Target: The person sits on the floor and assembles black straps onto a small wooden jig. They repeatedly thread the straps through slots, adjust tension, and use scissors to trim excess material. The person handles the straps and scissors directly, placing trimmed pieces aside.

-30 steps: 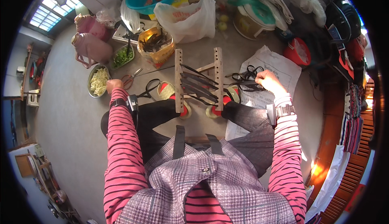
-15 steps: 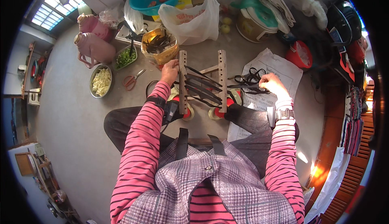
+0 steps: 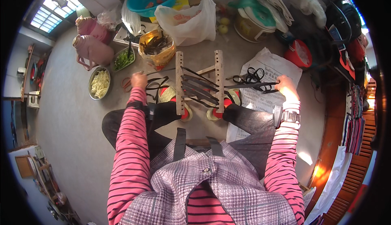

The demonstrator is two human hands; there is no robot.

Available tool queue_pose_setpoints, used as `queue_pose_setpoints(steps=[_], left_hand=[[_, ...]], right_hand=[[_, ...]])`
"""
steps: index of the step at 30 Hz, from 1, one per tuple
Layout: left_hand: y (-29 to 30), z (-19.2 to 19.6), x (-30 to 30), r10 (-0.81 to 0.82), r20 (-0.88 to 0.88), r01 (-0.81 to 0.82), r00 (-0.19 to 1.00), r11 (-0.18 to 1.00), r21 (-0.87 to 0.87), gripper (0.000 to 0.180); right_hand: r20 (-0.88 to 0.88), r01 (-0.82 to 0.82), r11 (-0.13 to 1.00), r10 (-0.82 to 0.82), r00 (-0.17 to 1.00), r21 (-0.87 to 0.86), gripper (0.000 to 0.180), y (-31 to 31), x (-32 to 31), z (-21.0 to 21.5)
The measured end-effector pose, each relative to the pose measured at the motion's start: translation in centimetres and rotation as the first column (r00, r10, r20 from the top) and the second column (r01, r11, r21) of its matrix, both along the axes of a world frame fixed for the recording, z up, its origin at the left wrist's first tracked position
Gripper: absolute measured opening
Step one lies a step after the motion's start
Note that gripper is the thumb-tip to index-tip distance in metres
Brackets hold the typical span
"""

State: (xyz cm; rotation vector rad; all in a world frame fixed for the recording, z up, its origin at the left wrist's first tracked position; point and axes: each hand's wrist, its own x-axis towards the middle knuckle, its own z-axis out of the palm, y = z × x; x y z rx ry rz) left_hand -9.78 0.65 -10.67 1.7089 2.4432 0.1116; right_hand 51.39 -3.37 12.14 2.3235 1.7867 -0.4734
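Observation:
Between my feet stands a wooden frame (image 3: 179, 105) with two drilled posts joined by a crossbar. Several black strips (image 3: 198, 87) run slantwise from post to post. Out to the left, my left hand (image 3: 139, 81) is closed on a black strip drawn from the top of the left post. Beyond the right post, my right hand (image 3: 286, 86) pinches another dark strip, stretched nearly level toward the frame. Loose black loops (image 3: 253, 75) lie on a printed white sheet (image 3: 264, 98) beside it. Red-handled scissors (image 3: 126, 84) lie on the floor, close to my left hand.
Ahead are a yellow bag (image 3: 165, 50) of dark strips, a white plastic bag (image 3: 189, 29), a turquoise basin (image 3: 152, 1) and a lidded bucket (image 3: 252, 25). Leftward stand pink flasks (image 3: 95, 50), a bowl of pale pieces (image 3: 99, 83) and a tray of greens (image 3: 124, 59).
My left hand has moved away from the left post, leftward and nearer to me, pulling a strip out with it. My right hand has shifted slightly right, its strip drawn straighter.

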Motion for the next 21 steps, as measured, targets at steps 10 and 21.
queue_pose_setpoints(steps=[10,21], left_hand=[[-2.3,9.8,-6.5,0.532,-0.032,-0.532,0.846,0.847,-0.004,0.027],[0.2,4.3,9.6,-0.267,0.778,0.029,0.568,0.952,0.306,0.027]], right_hand=[[0.174,0.023,0.988,-0.049,0.984,0.151,0.023,-1.5,3.8,4.2],[-0.554,0.025,0.997,0.021,0.832,0.075,0.022,-0.1,2.4,0.4]])
